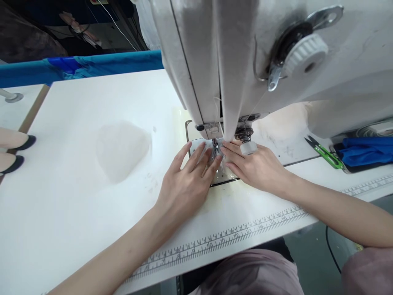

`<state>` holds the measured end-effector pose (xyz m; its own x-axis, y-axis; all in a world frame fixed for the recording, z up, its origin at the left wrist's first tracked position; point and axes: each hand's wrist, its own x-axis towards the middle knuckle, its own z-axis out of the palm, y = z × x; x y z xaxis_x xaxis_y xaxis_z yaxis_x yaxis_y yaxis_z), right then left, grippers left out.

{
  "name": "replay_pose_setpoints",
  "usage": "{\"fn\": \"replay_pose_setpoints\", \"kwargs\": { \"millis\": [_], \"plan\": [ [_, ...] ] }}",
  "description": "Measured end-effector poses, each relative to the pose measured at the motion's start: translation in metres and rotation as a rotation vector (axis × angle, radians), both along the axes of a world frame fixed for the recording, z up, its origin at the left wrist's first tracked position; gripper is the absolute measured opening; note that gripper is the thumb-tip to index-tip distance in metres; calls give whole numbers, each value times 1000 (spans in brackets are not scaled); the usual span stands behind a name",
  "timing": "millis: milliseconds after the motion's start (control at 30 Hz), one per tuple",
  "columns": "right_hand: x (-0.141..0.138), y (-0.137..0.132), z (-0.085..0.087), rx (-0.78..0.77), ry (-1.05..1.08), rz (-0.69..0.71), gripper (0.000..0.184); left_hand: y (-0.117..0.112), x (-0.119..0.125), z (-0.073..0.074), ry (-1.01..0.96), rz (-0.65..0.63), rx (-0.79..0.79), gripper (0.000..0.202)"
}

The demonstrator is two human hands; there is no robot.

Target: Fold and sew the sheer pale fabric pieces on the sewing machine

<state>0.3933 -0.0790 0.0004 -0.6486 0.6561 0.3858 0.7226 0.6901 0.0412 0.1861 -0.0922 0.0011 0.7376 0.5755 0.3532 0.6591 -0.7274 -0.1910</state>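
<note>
My left hand [187, 184] lies flat with its fingers spread, the tips beside the presser foot [215, 146] of a white sewing machine [196, 61]. On the other side of the foot, my right hand [258, 166] has its fingers stretched out over the metal needle plate [225, 176]. The machine's head and a spring-loaded tension knob [248, 147] partly cover the right fingertips. Something thin and pale seems to lie under the fingertips at the foot, but I cannot make out what it is.
Green-handled thread snips [327, 153] lie at the right, beside a blue cloth [367, 150] in a dark tray. A ruler tape [211, 245] runs along the table's front edge. Two beige shapes with black ends [15, 164] stick in at the left. Blue fabric [119, 63] borders the back edge.
</note>
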Motion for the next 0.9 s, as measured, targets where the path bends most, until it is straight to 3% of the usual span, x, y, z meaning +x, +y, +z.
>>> {"fn": "replay_pose_setpoints", "kwargs": {
  "millis": [567, 900],
  "plan": [
    [2, 3, -4, -8, 9, 16, 30, 1, -1, -2, 4, 19, 35, 38],
    [0, -6, -5, 129, 157, 123, 19, 1, 0, -5, -56, 22, 29, 39]
  ]
}}
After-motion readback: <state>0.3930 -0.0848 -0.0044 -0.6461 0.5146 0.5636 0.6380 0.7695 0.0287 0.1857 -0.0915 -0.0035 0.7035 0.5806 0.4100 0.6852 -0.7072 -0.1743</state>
